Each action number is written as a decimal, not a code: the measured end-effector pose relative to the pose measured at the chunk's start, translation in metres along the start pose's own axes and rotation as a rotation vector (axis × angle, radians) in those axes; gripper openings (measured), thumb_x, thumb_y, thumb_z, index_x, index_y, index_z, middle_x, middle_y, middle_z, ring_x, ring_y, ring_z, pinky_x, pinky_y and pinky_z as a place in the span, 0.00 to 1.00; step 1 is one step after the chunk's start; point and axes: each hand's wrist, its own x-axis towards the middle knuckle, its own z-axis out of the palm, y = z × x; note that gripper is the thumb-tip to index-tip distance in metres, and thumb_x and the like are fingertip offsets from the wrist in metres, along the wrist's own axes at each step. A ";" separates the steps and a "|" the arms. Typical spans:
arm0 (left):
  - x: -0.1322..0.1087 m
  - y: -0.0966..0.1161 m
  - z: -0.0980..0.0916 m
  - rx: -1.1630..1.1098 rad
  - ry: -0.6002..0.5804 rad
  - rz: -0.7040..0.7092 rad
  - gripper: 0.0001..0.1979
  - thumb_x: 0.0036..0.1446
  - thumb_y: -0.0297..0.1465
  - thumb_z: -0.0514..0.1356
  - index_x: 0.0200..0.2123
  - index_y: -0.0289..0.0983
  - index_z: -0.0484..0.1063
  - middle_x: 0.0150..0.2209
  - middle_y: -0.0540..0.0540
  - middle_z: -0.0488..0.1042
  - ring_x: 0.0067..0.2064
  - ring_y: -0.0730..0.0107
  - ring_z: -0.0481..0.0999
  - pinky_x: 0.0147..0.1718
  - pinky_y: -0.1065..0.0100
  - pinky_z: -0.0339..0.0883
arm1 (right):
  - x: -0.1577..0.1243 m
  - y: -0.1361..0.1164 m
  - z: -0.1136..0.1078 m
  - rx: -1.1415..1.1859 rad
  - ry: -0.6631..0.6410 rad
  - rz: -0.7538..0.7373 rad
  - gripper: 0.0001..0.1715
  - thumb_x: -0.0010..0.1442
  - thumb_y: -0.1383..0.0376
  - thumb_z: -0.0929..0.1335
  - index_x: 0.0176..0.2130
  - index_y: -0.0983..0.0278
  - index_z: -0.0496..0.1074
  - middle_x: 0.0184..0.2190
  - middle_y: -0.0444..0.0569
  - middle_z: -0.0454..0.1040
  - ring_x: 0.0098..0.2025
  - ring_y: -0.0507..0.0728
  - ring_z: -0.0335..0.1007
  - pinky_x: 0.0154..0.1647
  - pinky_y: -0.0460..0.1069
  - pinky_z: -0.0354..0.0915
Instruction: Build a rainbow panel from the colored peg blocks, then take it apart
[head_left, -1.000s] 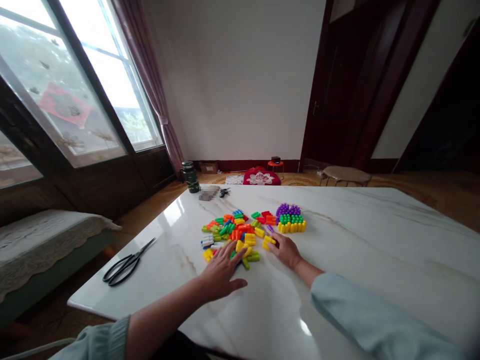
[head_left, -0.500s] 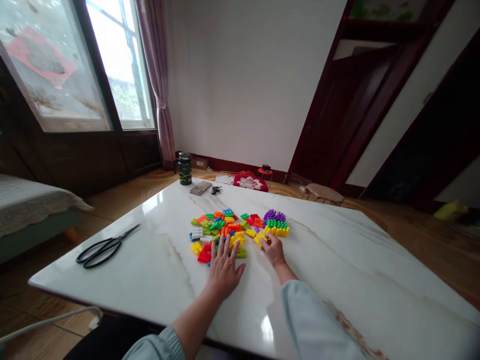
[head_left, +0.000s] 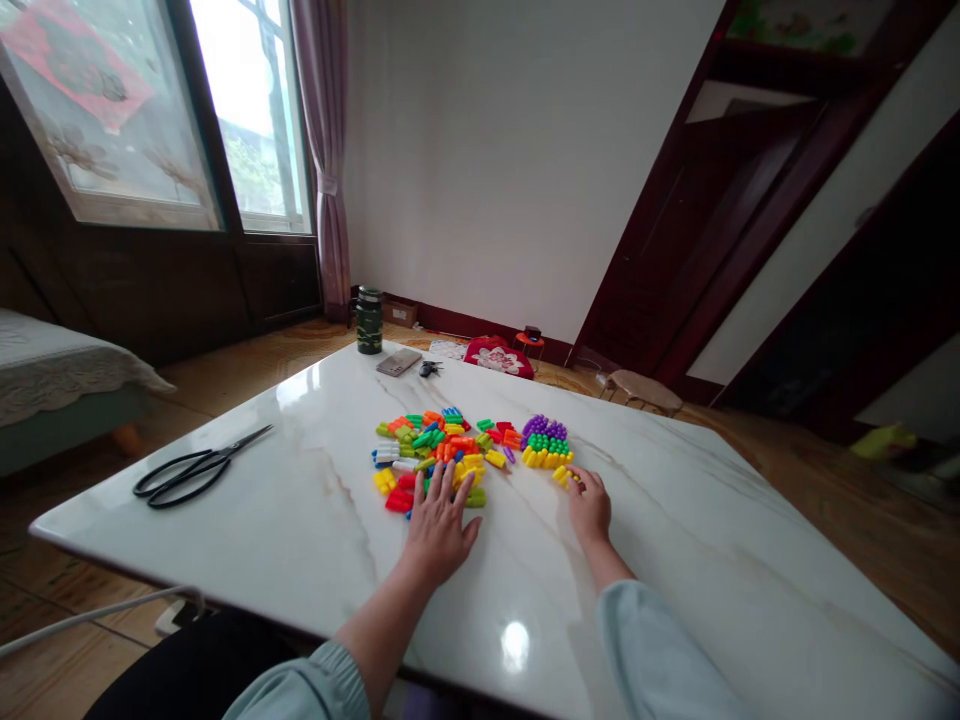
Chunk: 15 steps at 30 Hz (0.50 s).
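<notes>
A loose pile of small coloured plastic blocks (head_left: 439, 450) lies on the white marble table (head_left: 675, 560). My left hand (head_left: 439, 525) lies flat on the table with fingers spread, fingertips touching the pile's near edge. To the right stands a joined cluster of purple, green and yellow blocks (head_left: 547, 443). My right hand (head_left: 589, 505) sits just below that cluster, fingers curled round a yellow block (head_left: 561, 476) at its near right corner.
Black scissors (head_left: 196, 470) lie at the table's left. A phone (head_left: 399, 362) and keys (head_left: 429, 369) rest at the far edge, beside a dark green bottle (head_left: 368, 320). A bed (head_left: 60, 380) is at left; a low stool (head_left: 645, 390) and red cushion (head_left: 499, 358) are on the floor.
My right hand has moved right from the pile with a yellow block, to the near corner of the joined cluster. The left hand stays on the pile. The view turned.
</notes>
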 end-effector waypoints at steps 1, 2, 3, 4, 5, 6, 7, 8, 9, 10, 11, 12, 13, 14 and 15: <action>0.000 0.000 0.000 0.003 0.001 0.002 0.32 0.56 0.41 0.55 0.64 0.42 0.57 0.68 0.37 0.50 0.69 0.46 0.45 0.65 0.41 0.34 | 0.003 0.004 -0.001 -0.028 -0.022 -0.013 0.23 0.57 0.58 0.58 0.43 0.66 0.74 0.39 0.55 0.72 0.35 0.58 0.69 0.40 0.52 0.66; 0.000 0.000 0.000 0.007 0.005 0.005 0.32 0.56 0.42 0.55 0.64 0.42 0.58 0.68 0.37 0.51 0.69 0.46 0.46 0.64 0.41 0.34 | 0.006 0.007 -0.001 -0.047 -0.034 -0.020 0.23 0.57 0.59 0.58 0.43 0.66 0.74 0.40 0.55 0.72 0.35 0.58 0.69 0.41 0.52 0.66; 0.000 -0.001 0.000 0.011 0.010 0.010 0.33 0.56 0.42 0.56 0.64 0.42 0.58 0.68 0.37 0.51 0.69 0.46 0.46 0.64 0.41 0.35 | 0.008 0.009 0.001 -0.058 -0.038 -0.024 0.22 0.57 0.60 0.58 0.43 0.66 0.73 0.40 0.55 0.72 0.36 0.58 0.69 0.41 0.52 0.65; 0.000 -0.001 0.001 0.016 0.019 0.017 0.32 0.56 0.41 0.56 0.64 0.42 0.58 0.67 0.37 0.52 0.69 0.45 0.47 0.64 0.40 0.35 | 0.010 0.010 0.003 -0.065 -0.031 -0.022 0.22 0.57 0.61 0.58 0.43 0.66 0.72 0.41 0.55 0.73 0.36 0.58 0.69 0.41 0.52 0.65; 0.000 -0.001 0.001 0.023 0.031 0.025 0.32 0.56 0.41 0.56 0.64 0.42 0.58 0.67 0.37 0.52 0.68 0.45 0.47 0.64 0.40 0.36 | 0.011 0.012 0.006 -0.069 -0.014 -0.011 0.21 0.56 0.62 0.58 0.43 0.66 0.72 0.41 0.55 0.73 0.36 0.57 0.69 0.41 0.52 0.65; 0.000 -0.001 0.002 0.030 0.047 0.031 0.32 0.57 0.40 0.56 0.64 0.42 0.58 0.67 0.37 0.52 0.68 0.45 0.48 0.64 0.39 0.37 | 0.012 0.013 0.009 -0.073 0.011 0.005 0.20 0.55 0.62 0.59 0.43 0.65 0.71 0.42 0.54 0.73 0.35 0.57 0.69 0.40 0.52 0.65; -0.001 -0.001 0.003 0.038 0.062 0.037 0.31 0.57 0.39 0.56 0.64 0.42 0.58 0.67 0.38 0.53 0.68 0.45 0.49 0.63 0.39 0.38 | 0.013 0.014 0.012 -0.076 0.036 0.023 0.19 0.54 0.62 0.60 0.43 0.65 0.70 0.42 0.54 0.73 0.34 0.57 0.69 0.39 0.51 0.65; -0.001 -0.001 0.004 0.046 0.076 0.042 0.31 0.57 0.39 0.56 0.64 0.42 0.58 0.67 0.38 0.53 0.68 0.45 0.49 0.63 0.39 0.39 | 0.014 0.015 0.014 -0.078 0.058 0.041 0.19 0.53 0.62 0.61 0.42 0.65 0.70 0.42 0.54 0.73 0.33 0.56 0.69 0.37 0.51 0.65; -0.001 -0.002 0.005 0.053 0.087 0.047 0.31 0.57 0.38 0.55 0.64 0.42 0.58 0.67 0.38 0.53 0.68 0.45 0.49 0.63 0.39 0.40 | 0.014 0.016 0.017 -0.078 0.070 0.057 0.18 0.52 0.62 0.62 0.42 0.65 0.69 0.41 0.54 0.73 0.32 0.56 0.69 0.36 0.51 0.65; -0.001 -0.002 0.005 0.058 0.095 0.051 0.31 0.57 0.38 0.56 0.64 0.41 0.58 0.67 0.38 0.53 0.68 0.45 0.50 0.63 0.39 0.40 | 0.015 0.018 0.018 -0.076 0.072 0.069 0.18 0.51 0.61 0.63 0.42 0.64 0.69 0.41 0.54 0.73 0.32 0.56 0.69 0.35 0.50 0.65; -0.001 -0.002 0.005 0.063 0.101 0.055 0.31 0.57 0.38 0.56 0.64 0.41 0.58 0.67 0.38 0.53 0.68 0.45 0.50 0.63 0.39 0.41 | 0.015 0.019 0.019 -0.069 0.064 0.078 0.18 0.51 0.60 0.64 0.42 0.64 0.69 0.40 0.53 0.74 0.31 0.56 0.70 0.35 0.50 0.66; -0.001 -0.002 0.005 0.066 0.105 0.058 0.31 0.57 0.38 0.56 0.64 0.41 0.58 0.67 0.38 0.54 0.68 0.45 0.50 0.63 0.39 0.41 | 0.016 0.021 0.020 -0.059 0.055 0.091 0.18 0.50 0.60 0.65 0.42 0.64 0.68 0.39 0.53 0.75 0.31 0.56 0.70 0.36 0.50 0.66; -0.001 -0.001 0.005 0.070 0.109 0.061 0.31 0.57 0.38 0.56 0.64 0.41 0.58 0.67 0.38 0.54 0.67 0.45 0.50 0.63 0.39 0.42 | 0.017 0.022 0.021 -0.049 0.048 0.107 0.18 0.49 0.61 0.65 0.41 0.64 0.68 0.38 0.53 0.75 0.32 0.57 0.71 0.36 0.50 0.66; -0.001 -0.001 0.004 0.072 0.114 0.062 0.31 0.57 0.38 0.56 0.64 0.41 0.58 0.67 0.38 0.54 0.67 0.45 0.51 0.62 0.39 0.42 | 0.018 0.024 0.022 -0.040 0.044 0.122 0.18 0.49 0.62 0.66 0.41 0.64 0.68 0.37 0.53 0.76 0.32 0.57 0.71 0.37 0.50 0.66; -0.001 -0.001 0.004 0.074 0.117 0.062 0.31 0.57 0.38 0.56 0.64 0.41 0.59 0.67 0.38 0.54 0.67 0.45 0.51 0.62 0.39 0.42 | 0.019 0.025 0.023 -0.033 0.044 0.136 0.17 0.49 0.63 0.66 0.41 0.63 0.68 0.36 0.52 0.76 0.33 0.57 0.72 0.38 0.50 0.67</action>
